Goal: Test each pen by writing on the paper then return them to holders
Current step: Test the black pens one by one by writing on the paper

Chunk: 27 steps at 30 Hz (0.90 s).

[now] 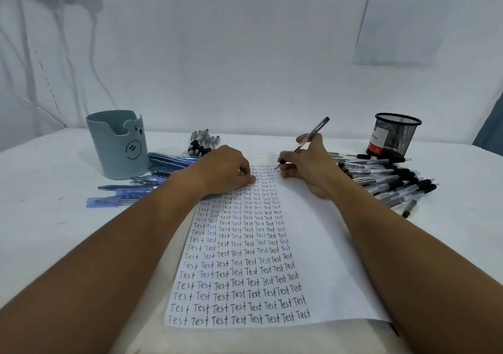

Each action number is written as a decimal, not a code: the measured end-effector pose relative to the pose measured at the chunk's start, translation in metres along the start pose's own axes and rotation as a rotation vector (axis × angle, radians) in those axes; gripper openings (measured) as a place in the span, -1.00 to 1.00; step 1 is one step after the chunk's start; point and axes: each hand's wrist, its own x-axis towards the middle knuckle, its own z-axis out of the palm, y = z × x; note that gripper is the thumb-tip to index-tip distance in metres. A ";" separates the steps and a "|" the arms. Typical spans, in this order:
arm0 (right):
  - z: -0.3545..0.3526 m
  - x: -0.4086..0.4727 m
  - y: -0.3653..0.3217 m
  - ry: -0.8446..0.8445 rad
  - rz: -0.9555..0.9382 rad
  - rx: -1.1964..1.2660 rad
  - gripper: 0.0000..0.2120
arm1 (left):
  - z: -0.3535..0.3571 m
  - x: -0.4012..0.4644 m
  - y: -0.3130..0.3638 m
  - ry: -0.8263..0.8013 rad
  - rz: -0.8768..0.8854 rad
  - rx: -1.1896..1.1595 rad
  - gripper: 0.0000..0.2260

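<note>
A white sheet of paper [304,244] lies on the table, its left part filled with rows of the word "Test". My right hand [310,163] grips a clear pen with a black cap end [313,133], its tip touching the paper near the top of the last column. My left hand [226,171] rests on the paper's upper left with fingers curled, holding nothing. A grey-blue bear holder [119,144] stands at the left, a black mesh holder [392,136] at the right.
Blue pens [152,174] lie scattered beside the bear holder. A small bunch of black pens [202,142] lies behind my left hand. A large pile of clear black-capped pens [386,179] spreads below the mesh holder. A white wall rises behind the table.
</note>
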 end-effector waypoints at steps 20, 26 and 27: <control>-0.005 0.002 0.014 -0.027 -0.098 -0.061 -0.66 | -0.001 -0.001 0.002 -0.016 0.035 0.070 -0.73; -0.007 0.001 0.014 -0.055 -0.106 -0.048 -0.66 | 0.000 -0.001 0.003 -0.013 0.033 0.064 -0.74; -0.007 0.000 0.014 -0.059 -0.107 -0.048 -0.66 | 0.000 -0.001 0.002 -0.014 0.032 0.064 -0.74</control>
